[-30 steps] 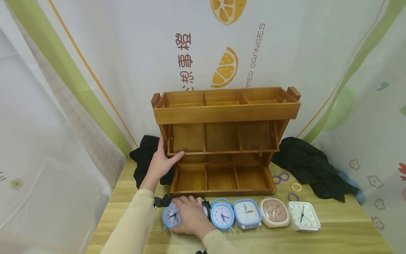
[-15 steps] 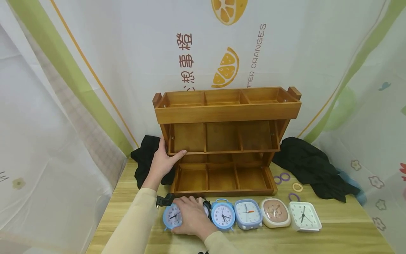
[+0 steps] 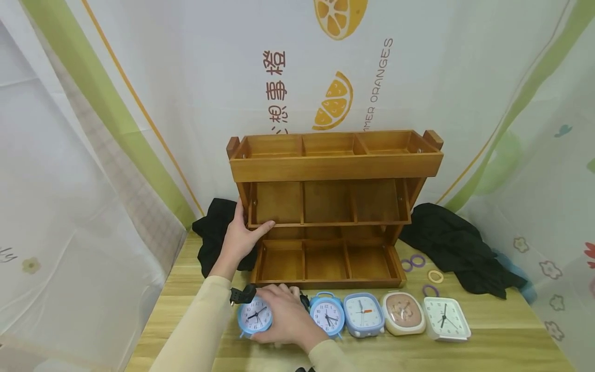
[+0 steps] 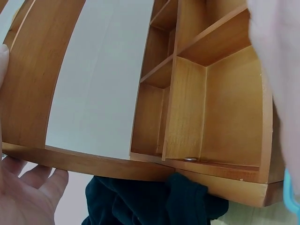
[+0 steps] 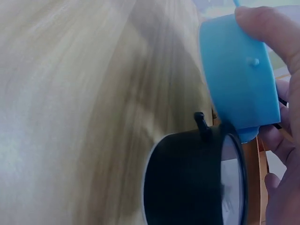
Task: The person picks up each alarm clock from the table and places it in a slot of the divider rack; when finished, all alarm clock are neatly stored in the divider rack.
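A three-tier wooden shelf (image 3: pixel 334 168) with open compartments stands at the back of the table. My left hand (image 3: pixel 248 226) grips its left side at the middle tier, thumb on the front edge; the left wrist view shows the shelf (image 4: pixel 187 108) from close below. Several small clocks lie in a row before the shelf. My right hand (image 3: pixel 275 316) grips the leftmost one, a round blue clock (image 3: pixel 253 317), fingers curled over its body (image 5: pixel 239 75). A black clock (image 5: pixel 192 178) sits right beside it, mostly hidden in the head view.
Right of my hand lie a blue twin-bell clock (image 3: pixel 327 316), a blue square clock (image 3: pixel 364 314), a beige clock (image 3: pixel 403 312) and a white clock (image 3: pixel 445 319). Black cloths (image 3: pixel 457 248) flank the shelf. Small rings (image 3: pixel 435 276) lie at the right. Curtains enclose the table.
The right hand has shifted slightly on the blue clock, and more of its face shows now. The left hand stays on the shelf.
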`<state>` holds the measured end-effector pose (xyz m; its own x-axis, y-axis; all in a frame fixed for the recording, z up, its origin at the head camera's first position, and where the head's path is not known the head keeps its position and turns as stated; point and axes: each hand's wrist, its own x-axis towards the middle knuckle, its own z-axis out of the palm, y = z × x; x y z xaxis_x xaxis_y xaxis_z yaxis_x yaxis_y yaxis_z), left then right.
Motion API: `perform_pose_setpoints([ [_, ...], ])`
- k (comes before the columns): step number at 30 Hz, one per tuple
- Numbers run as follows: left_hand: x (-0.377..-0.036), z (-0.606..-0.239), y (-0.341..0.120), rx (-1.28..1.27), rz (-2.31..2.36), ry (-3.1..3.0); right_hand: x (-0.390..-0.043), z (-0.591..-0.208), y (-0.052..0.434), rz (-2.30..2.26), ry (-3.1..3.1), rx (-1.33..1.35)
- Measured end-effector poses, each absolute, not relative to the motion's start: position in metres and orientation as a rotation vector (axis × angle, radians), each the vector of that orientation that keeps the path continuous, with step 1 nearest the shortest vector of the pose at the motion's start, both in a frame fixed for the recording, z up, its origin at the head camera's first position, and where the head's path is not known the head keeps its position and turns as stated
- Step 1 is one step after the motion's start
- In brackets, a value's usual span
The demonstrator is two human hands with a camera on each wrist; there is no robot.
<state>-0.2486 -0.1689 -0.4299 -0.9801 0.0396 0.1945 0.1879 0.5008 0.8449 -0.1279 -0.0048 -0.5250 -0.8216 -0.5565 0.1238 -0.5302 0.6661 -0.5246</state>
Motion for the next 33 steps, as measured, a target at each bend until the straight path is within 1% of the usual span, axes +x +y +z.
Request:
perform_pose_setpoints([
  [13, -0.248, -0.431, -0.169, -0.178, -1.469, -2.602, -0.139, -0.515, 0.009, -0.943, 2.892, -0.99],
  [25, -0.246, -0.431, -0.171, -0.133, -1.442, -2.626, -0.161, -0.498, 0.021, -0.918, 2.894, -0.884],
  [33, -0.248, -0.433, -0.17, -0.178, -1.467, -2.613, -0.182, -0.494, 0.032, -0.904, 2.916, -0.803],
])
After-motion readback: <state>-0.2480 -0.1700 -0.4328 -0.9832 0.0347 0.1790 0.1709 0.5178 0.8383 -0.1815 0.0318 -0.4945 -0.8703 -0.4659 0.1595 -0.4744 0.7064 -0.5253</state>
